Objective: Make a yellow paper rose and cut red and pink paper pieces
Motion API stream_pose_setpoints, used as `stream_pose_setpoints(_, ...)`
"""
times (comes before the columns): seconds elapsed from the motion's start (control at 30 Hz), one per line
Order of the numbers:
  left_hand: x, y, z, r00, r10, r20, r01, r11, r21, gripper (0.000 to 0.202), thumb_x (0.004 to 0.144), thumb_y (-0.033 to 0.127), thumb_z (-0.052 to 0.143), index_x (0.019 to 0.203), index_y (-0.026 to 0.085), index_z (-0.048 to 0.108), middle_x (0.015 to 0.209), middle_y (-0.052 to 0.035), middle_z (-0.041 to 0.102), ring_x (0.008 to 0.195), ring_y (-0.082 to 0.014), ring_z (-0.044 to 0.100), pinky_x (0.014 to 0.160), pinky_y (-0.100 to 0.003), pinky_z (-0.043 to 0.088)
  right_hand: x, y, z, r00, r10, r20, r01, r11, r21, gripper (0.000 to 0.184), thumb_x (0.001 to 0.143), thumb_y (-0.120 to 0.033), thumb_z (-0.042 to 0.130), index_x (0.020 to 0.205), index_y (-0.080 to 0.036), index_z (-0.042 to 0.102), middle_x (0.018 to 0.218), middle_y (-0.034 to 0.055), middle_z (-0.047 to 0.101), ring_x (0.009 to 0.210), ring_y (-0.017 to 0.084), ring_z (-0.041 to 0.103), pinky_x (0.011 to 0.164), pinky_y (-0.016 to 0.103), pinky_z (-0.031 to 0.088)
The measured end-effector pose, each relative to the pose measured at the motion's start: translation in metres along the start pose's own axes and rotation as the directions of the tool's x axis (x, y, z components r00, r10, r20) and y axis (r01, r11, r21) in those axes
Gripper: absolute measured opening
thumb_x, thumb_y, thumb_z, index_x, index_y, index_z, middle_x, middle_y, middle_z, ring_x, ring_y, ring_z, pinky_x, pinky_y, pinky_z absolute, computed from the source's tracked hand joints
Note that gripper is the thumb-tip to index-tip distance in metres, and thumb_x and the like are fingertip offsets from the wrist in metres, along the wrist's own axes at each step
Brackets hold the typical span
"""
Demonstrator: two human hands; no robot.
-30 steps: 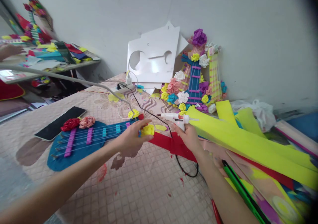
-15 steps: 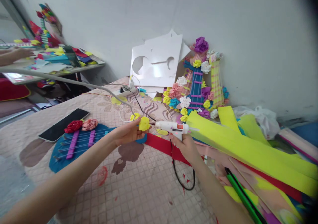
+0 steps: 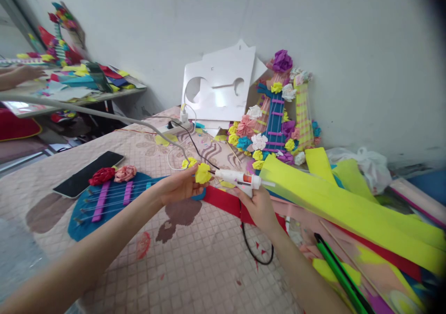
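My left hand pinches a yellow crepe-paper flower above the neck of a blue paper guitar. White strings, purple bars, a red paper flower and a pink one decorate the guitar's body. Wrapped round the handle of a white hot glue gun, my right hand holds its nozzle close against the yellow flower; whether they touch I cannot tell. A second yellow flower shows just behind my left fingers.
A phone lies behind the guitar. Yellow paper strips and a green cutter knife lie at right. Decorated guitars and a white board lean at the wall. Another person's hand is far left.
The glue gun has shifted slightly left and tilted, bringing its nozzle nearer the yellow flower. My left hand stays nearly still with the flower.
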State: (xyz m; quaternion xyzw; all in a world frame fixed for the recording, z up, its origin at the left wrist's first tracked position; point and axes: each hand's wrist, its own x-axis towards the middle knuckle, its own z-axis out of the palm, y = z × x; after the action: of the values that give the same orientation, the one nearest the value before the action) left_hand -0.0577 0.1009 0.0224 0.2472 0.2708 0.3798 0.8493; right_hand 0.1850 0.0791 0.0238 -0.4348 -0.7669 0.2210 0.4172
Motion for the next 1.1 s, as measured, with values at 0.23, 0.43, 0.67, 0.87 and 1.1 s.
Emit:
stream_pose_setpoints(0.23,-0.0001,0.0037,-0.0010,0.998,0.025,-0.058,-0.027,0.999,-0.029,0.033,0.093,0.037,0.043,0.112,0.012,0.056,0.096,-0.0093,0.066,0.082,-0.0145,0.064,0.066,-0.021,0.050,-0.0037,0.0015,0.0027,0.996,0.083,0.037,-0.086,0.994,0.073,0.029,0.081,-0.036,0.061,0.101,-0.016,0.066,0.102,0.0096,0.071,0.095,0.027,0.064,0.086,0.038,0.049)
stream_pose_setpoints(0.43,-0.0021,0.0024,0.0002,0.999,0.024,-0.046,-0.026,0.999,-0.032,0.032,0.093,0.037,0.044,0.111,0.013,0.056,0.092,-0.0079,0.066,0.079,-0.0140,0.064,0.064,-0.020,0.051,-0.0024,-0.0009,0.0016,0.997,0.042,0.070,-0.049,0.993,0.108,0.028,0.083,-0.034,0.058,0.104,-0.018,0.067,0.104,0.0087,0.070,0.098,0.027,0.064,0.089,0.040,0.048)
stream_pose_setpoints(0.67,-0.0023,0.0002,-0.0007,1.000,0.025,-0.004,-0.025,0.999,-0.023,0.031,0.093,0.037,0.045,0.110,0.014,0.057,0.095,-0.0084,0.066,0.081,-0.0142,0.064,0.066,-0.021,0.051,-0.0012,-0.0042,0.0012,0.999,-0.023,0.038,0.021,0.998,0.051,0.027,0.086,-0.031,0.055,0.107,-0.019,0.066,0.107,0.0082,0.069,0.102,0.025,0.062,0.092,0.036,0.046)
stream_pose_setpoints(0.87,-0.0011,-0.0027,-0.0020,1.000,0.014,0.016,-0.014,1.000,0.011,0.028,0.092,0.033,0.047,0.114,0.018,0.054,0.105,-0.0094,0.063,0.082,-0.0143,0.063,0.067,-0.023,0.051,-0.0023,-0.0026,0.0019,1.000,-0.013,-0.006,0.013,1.000,-0.001,0.026,0.087,-0.031,0.053,0.106,-0.019,0.066,0.108,0.0084,0.069,0.103,0.026,0.062,0.093,0.037,0.046)
stream_pose_setpoints(1.1,-0.0027,0.0015,-0.0028,1.000,0.023,0.018,-0.023,1.000,0.016,0.032,0.092,0.035,0.046,0.115,0.013,0.054,0.104,-0.0106,0.064,0.084,-0.0142,0.063,0.070,-0.022,0.050,-0.0026,-0.0027,0.0020,1.000,-0.018,0.008,0.018,1.000,-0.002,0.026,0.086,-0.031,0.054,0.107,-0.019,0.066,0.108,0.0088,0.069,0.103,0.026,0.062,0.091,0.036,0.046)
